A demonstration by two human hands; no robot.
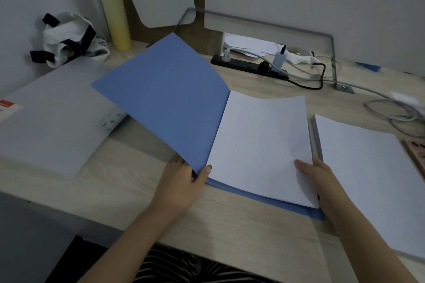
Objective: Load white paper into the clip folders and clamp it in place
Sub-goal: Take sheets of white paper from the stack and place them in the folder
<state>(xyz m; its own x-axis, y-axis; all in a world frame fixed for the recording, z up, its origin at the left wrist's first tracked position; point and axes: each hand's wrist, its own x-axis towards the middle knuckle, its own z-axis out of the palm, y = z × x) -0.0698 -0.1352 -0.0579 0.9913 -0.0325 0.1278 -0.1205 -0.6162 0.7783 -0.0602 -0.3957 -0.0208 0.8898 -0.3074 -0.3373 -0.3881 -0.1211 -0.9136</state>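
left hand [181,181] pinches blue cover [165,89] open toward 10 o'clock so right hand [316,176], fingers clamped on white paper [259,145], can seat it, I guess

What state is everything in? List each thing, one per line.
Blue rectangular clip folder: open, cover lifted.
White paper sheets: inside folder, far edge curled up.
Thick white paper stack: flat on desk.
Tall yellow bottle: upright.
Black power strip: plugs inserted.
Left hand: grips folder cover.
Right hand: pinches sheets' edge.
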